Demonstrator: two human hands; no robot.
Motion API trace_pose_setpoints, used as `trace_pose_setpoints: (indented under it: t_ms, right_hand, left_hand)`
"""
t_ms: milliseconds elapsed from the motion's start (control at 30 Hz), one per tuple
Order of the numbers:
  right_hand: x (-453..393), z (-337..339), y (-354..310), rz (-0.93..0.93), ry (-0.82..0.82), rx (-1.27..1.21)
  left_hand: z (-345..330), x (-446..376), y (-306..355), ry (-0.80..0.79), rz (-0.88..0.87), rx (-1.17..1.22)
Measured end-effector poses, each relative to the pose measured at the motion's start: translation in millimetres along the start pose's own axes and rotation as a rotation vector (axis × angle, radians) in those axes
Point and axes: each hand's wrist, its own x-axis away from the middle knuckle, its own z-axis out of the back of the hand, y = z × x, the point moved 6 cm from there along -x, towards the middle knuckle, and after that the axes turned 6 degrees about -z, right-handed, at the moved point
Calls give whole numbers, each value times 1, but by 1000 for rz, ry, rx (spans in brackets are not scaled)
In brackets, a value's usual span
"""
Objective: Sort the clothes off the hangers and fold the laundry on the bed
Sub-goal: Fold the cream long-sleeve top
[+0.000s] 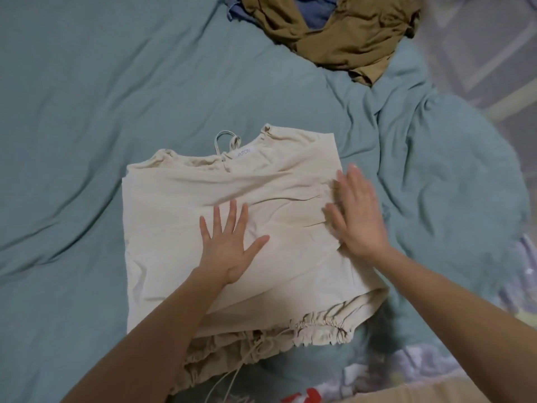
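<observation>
A cream top (180, 228) with a gathered drawstring hem lies partly folded on the teal bed sheet (87, 112), its neck and label pointing away from me. My left hand (229, 245) presses flat on the middle of the top, fingers spread. My right hand (356, 213) lies flat on the top's right edge, fingers straight and slightly blurred. Neither hand holds anything.
A crumpled mustard-brown garment (343, 33) lies over blue cloth (316, 13) at the far side of the bed. The sheet bunches into folds at the right (421, 141). Pale patterned fabric (406, 367) and a red item (305, 397) sit near me at the bottom right.
</observation>
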Motion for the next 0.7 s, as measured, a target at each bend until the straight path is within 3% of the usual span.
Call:
trace_pose_setpoints:
  t_ms: [67,167,300,400,467,600,700]
  right_hand:
    - [-3,16,16,-341,26,-315]
    - [3,7,28,-655,-179,-497]
    - [5,0,28,-689,-328,-497]
    - [7,-5,26,-655,-375,-488]
    - [15,-9,25,-636,-385,-548]
    - [27,-15,28,-597,-295,-607]
    - [24,-16,22,-554,-219,-578]
  left_hand:
    - [20,1,16,182,-49,77]
    - [47,-18,38,289,-166,70]
    - [73,-61,65,209,-291,-46]
    - [57,-63,90,197,-306,-84]
    - [38,-52,100,264,-210,119]
    - [28,-46,77,564,131,765]
    - [35,-58,60,588,207,926]
